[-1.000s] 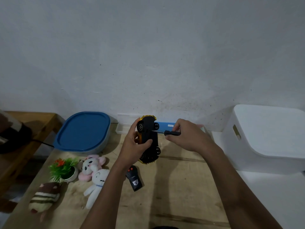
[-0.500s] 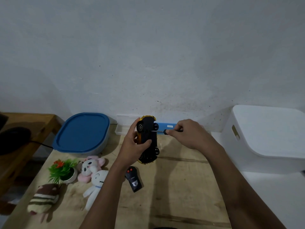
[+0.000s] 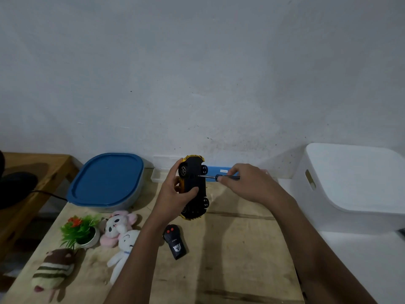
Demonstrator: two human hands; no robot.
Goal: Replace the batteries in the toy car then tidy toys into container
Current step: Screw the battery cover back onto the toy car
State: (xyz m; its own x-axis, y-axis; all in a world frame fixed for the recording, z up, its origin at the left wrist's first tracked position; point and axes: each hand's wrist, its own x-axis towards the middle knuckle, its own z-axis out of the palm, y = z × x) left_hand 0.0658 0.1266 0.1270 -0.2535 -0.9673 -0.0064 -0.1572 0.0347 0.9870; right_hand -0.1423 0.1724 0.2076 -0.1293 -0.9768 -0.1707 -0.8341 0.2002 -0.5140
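My left hand (image 3: 175, 191) grips a yellow toy car (image 3: 195, 185), held above the table with its black underside facing me. My right hand (image 3: 247, 183) pinches a small screwdriver (image 3: 215, 177) whose tip touches the car's underside between the upper wheels. A black remote control (image 3: 175, 241) with red buttons lies on the wooden table (image 3: 230, 260) below the car. A closed container with a blue lid (image 3: 107, 178) sits at the back left. Soft toys lie at the left: a pink one (image 3: 118, 224), a white one (image 3: 125, 246) and a brown striped one (image 3: 54, 268).
A small potted plant (image 3: 81, 230) stands beside the soft toys. A clear flat case with a blue part (image 3: 162, 174) lies against the wall behind the car. A white bin (image 3: 350, 183) stands at the right. A wooden bench (image 3: 26, 172) with a cable is at the left.
My right hand has shifted slightly along the screwdriver, which stays against the car's underside. The car and my left hand have barely moved.
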